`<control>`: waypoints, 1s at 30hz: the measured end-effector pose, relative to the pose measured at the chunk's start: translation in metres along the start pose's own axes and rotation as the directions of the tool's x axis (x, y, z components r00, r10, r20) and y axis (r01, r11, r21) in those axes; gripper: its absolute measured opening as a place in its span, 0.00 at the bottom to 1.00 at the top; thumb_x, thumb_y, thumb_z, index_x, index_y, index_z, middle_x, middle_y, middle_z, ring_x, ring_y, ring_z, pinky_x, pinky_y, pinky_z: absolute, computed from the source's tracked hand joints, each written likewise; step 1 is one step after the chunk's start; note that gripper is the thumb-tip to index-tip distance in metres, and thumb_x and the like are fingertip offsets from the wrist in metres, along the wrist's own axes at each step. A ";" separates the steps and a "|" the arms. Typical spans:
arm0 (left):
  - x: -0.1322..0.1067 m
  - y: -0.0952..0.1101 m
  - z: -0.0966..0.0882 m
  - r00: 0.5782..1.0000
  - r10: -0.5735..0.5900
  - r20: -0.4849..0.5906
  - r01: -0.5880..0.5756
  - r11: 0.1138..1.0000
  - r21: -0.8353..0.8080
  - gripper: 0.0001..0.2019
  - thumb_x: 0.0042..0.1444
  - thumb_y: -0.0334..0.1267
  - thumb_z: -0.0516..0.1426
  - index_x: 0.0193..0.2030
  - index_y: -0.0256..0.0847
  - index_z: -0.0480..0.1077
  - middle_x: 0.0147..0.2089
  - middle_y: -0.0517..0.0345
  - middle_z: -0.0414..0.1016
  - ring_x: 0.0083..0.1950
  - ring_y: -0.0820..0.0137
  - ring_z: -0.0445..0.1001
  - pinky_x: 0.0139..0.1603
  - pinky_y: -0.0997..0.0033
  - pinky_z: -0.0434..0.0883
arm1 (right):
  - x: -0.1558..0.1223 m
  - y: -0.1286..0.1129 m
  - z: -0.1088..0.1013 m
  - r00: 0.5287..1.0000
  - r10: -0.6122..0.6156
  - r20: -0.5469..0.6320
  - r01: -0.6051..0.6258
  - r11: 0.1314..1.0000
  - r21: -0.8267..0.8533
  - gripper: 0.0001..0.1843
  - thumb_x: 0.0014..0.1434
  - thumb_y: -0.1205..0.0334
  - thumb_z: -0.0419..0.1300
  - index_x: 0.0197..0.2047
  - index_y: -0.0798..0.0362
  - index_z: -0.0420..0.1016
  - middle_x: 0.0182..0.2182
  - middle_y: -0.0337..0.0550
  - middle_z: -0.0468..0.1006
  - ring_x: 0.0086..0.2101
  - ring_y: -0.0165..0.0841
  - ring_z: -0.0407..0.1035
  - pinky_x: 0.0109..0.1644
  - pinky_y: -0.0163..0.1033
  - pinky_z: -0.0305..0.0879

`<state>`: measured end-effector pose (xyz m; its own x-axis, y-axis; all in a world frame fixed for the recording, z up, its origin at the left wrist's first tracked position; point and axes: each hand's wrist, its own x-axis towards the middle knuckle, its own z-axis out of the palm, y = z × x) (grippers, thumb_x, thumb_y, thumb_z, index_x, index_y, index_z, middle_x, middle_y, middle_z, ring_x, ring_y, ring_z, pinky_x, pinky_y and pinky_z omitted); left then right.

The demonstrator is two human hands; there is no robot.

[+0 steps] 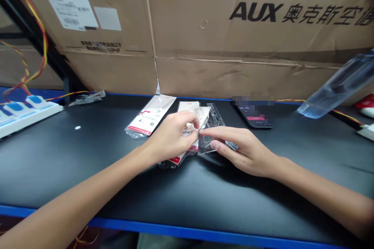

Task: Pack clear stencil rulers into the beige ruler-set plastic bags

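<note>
My left hand (175, 134) is closed, thumb and forefinger pinched at the upper edge of a small clear plastic packet (206, 144). From the right, my right hand (244, 149) grips the same packet between forefinger and thumb; the fingertips nearly meet those of the left. What the packet contains is hard to make out. Under the left hand lie several red-and-white card packets (176, 160) in clear wrapping, partly covered. Another such packet (153, 114) lies just to their left. Behind the right fingers is a clear plastic sheet with cut-outs (215, 113).
A phone (253, 116) lies on the black tabletop (187, 202), right of the packets. A tilted clear bottle (330, 89) is at far right. The left side has a white power strip (32, 114) and crumpled plastic (87, 98). A large cardboard box (187, 27) stands behind.
</note>
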<state>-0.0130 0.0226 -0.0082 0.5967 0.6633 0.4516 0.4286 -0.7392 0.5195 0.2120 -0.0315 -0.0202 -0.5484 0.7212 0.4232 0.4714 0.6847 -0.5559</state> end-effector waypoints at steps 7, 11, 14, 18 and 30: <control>-0.002 0.005 0.000 1.000 0.000 0.012 0.001 0.997 -0.076 0.11 0.56 0.27 0.54 0.41 0.42 0.74 0.43 0.57 0.79 0.44 0.68 0.75 0.42 0.71 0.75 | 0.000 0.009 -0.002 0.992 -0.066 -0.110 0.052 0.990 -0.128 0.23 0.67 0.60 0.59 0.65 0.44 0.70 0.49 0.48 0.71 0.40 0.34 0.70 0.45 0.41 0.70; -0.002 0.005 0.002 1.000 0.000 -0.031 -0.003 0.994 -0.110 0.09 0.57 0.28 0.55 0.40 0.41 0.75 0.42 0.56 0.79 0.42 0.69 0.76 0.41 0.71 0.76 | 0.001 0.008 -0.003 0.991 -0.056 -0.118 0.041 0.991 -0.131 0.24 0.67 0.60 0.58 0.66 0.44 0.68 0.60 0.49 0.65 0.47 0.35 0.71 0.53 0.43 0.68; -0.001 0.006 0.001 0.997 0.008 -0.083 -0.019 0.991 -0.129 0.08 0.57 0.28 0.55 0.39 0.40 0.75 0.41 0.57 0.79 0.41 0.70 0.76 0.39 0.73 0.77 | 0.000 0.010 -0.004 0.997 -0.033 -0.069 0.020 0.985 -0.171 0.25 0.68 0.58 0.57 0.67 0.46 0.66 0.62 0.49 0.67 0.57 0.39 0.67 0.60 0.44 0.64; -0.001 0.009 -0.001 0.992 0.015 -0.123 -0.028 0.994 -0.105 0.07 0.57 0.28 0.55 0.39 0.40 0.74 0.40 0.58 0.79 0.41 0.72 0.76 0.39 0.76 0.77 | -0.002 0.013 -0.005 0.997 0.000 -0.078 -0.017 0.976 -0.219 0.25 0.69 0.56 0.56 0.67 0.48 0.67 0.62 0.50 0.69 0.58 0.40 0.68 0.62 0.44 0.63; -0.002 0.010 0.003 0.995 -0.004 -0.100 -0.008 0.993 -0.118 0.09 0.56 0.26 0.55 0.38 0.40 0.74 0.40 0.57 0.78 0.41 0.70 0.76 0.36 0.76 0.76 | -0.002 0.010 -0.002 0.999 -0.039 0.022 0.041 0.993 -0.112 0.25 0.67 0.57 0.59 0.66 0.47 0.67 0.49 0.48 0.78 0.40 0.35 0.73 0.45 0.40 0.70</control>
<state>-0.0083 0.0133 -0.0060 0.5246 0.6743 0.5197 0.3408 -0.7257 0.5976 0.2196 -0.0260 -0.0253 -0.5815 0.6916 0.4284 0.5228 0.7212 -0.4545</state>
